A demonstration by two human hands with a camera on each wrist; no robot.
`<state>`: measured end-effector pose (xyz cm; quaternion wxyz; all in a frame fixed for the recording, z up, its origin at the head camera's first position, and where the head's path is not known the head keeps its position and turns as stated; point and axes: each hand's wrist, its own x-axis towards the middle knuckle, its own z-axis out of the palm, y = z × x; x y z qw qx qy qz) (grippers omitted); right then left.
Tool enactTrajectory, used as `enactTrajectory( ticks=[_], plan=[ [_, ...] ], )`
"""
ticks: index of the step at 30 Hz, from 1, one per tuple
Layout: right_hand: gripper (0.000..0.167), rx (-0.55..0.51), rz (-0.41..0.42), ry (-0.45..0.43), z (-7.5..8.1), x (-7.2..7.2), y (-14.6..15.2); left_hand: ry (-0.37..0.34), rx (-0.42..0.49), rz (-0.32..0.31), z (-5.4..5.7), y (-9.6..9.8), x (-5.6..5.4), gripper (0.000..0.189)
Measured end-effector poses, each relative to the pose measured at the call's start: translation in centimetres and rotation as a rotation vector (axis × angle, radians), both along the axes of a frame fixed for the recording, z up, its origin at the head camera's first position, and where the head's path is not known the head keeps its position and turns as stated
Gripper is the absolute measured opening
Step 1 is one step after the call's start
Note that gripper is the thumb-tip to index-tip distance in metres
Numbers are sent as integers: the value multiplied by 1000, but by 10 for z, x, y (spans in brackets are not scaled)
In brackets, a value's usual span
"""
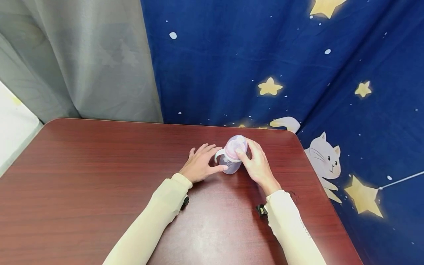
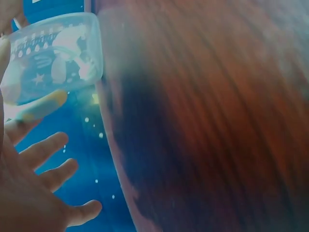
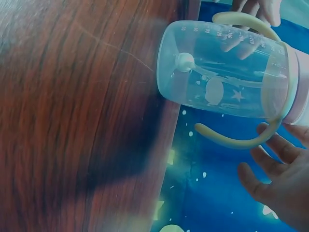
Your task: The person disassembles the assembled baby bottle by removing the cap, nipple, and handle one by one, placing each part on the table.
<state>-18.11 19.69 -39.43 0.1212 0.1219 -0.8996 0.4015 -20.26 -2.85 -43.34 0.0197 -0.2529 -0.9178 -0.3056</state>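
A clear baby bottle (image 1: 230,166) with a pale pink collar, a domed see-through cap (image 1: 239,140) and two curved side handles is between the hands. Printed marks and a straw with a round weight show through its wall (image 3: 219,72) in the right wrist view. My right hand (image 1: 258,164) grips the bottle's top, thumb on the front of the cap and fingers round the far side. Beside the bottle on the left, my left hand (image 1: 201,164) has its fingers spread, with thumb and forefinger near the body and handle (image 1: 218,154). Whether the base touches the table cannot be told.
The dark red wooden table (image 1: 99,176) extends far to the left, its back edge close behind the bottle. Beyond it hang a grey curtain (image 1: 109,62) and a blue curtain (image 1: 212,66) printed with stars and a cat. Something white (image 1: 14,121) stands past the left edge.
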Motion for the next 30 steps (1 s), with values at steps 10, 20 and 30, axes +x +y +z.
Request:
enactTrajectory(
  ticks=[10, 20, 30],
  plan=[
    [68, 63, -59, 14, -2, 0, -7, -16, 149, 15, -5, 20, 0, 80],
    [60, 55, -52, 84, -6, -1, -6, -16, 233, 58, -9, 28, -1, 75],
    [60, 31, -40, 96, -2, 0, -8, 31, 174, 19, -1, 21, -2, 72]
  ],
)
